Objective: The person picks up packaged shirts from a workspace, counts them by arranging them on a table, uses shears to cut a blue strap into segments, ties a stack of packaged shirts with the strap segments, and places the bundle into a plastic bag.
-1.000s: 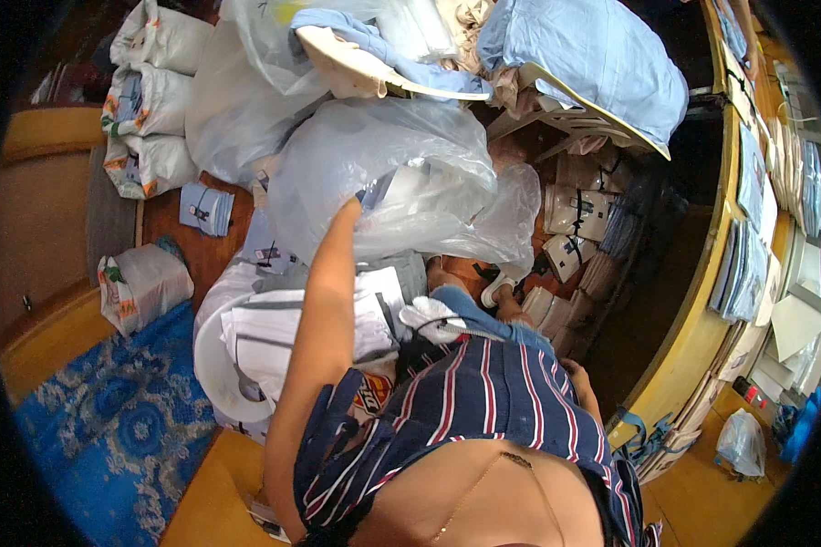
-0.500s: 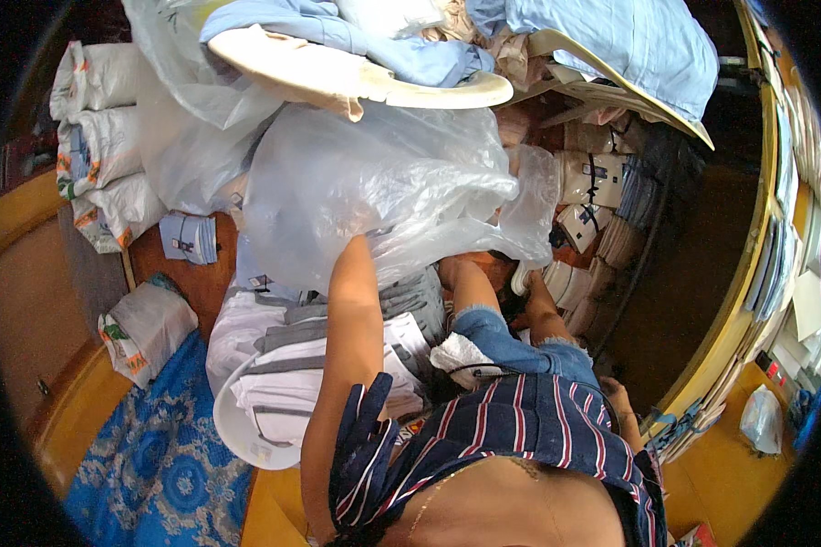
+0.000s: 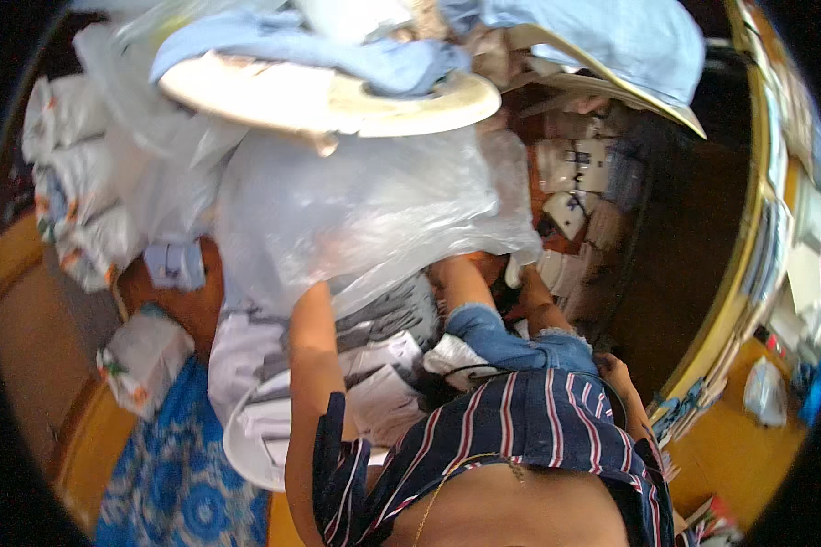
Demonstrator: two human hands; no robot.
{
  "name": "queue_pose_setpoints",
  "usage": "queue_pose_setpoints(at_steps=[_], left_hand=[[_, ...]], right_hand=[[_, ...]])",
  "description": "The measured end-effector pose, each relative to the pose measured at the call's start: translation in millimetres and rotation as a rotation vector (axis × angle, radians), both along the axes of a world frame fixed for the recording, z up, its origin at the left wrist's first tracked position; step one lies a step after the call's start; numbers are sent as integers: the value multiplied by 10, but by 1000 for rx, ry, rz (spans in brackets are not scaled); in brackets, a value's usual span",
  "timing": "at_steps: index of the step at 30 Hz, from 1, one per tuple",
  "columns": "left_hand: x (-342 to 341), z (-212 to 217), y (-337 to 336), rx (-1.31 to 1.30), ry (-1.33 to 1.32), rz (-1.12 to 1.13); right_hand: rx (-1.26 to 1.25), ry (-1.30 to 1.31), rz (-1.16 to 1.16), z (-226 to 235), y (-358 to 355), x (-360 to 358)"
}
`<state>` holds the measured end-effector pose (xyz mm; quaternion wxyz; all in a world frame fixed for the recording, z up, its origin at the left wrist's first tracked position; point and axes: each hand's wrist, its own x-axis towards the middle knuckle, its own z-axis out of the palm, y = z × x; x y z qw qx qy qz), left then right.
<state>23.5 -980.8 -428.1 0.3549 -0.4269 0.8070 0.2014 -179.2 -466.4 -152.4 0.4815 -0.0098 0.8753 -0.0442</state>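
My left arm reaches forward into a large clear plastic bag [image 3: 401, 187]. Through the film my left hand [image 3: 327, 248] is only a faint blur, and its fingers cannot be made out. Beneath the arm, folded white and grey garments [image 3: 388, 365] fill a white basin [image 3: 255, 460]. By my right hip, my right hand [image 3: 614, 372] rests against the side of my denim shorts [image 3: 493, 337]; nothing is seen in it, and its fingers are partly hidden and blurred. A bunched white cloth [image 3: 459, 356] lies at my lap.
Blue clothing [image 3: 301, 46] hangs over a pale curved rim [image 3: 420, 114] ahead. White packages [image 3: 82, 187] are piled at left, above a blue patterned cloth [image 3: 196, 492]. Wrapped bundles [image 3: 570, 214] stand right of the bag. A yellow-edged shelf [image 3: 737, 264] curves along the right.
The whole view has shifted and blurred, with the bag and left arm appearing farther left. My left hand remains inside the plastic; my right hand stays by my hip.
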Motion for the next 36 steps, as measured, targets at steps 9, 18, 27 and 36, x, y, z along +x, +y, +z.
queue_pose_setpoints(at_steps=[9, 18, 27, 36], left_hand=[[81, -547, -659, 7, -68, -87], [-273, -644, -763, 7, -126, -174], [-394, -853, -778, 43, -139, -162], [-730, -538, -127, 217, 169, -230]], right_hand=[[103, 77, -105, 25, -126, 64], [186, 8, 18, 110, -298, 75], [107, 90, 12, 208, -228, 139], [137, 32, 75, 115, -316, 202]])
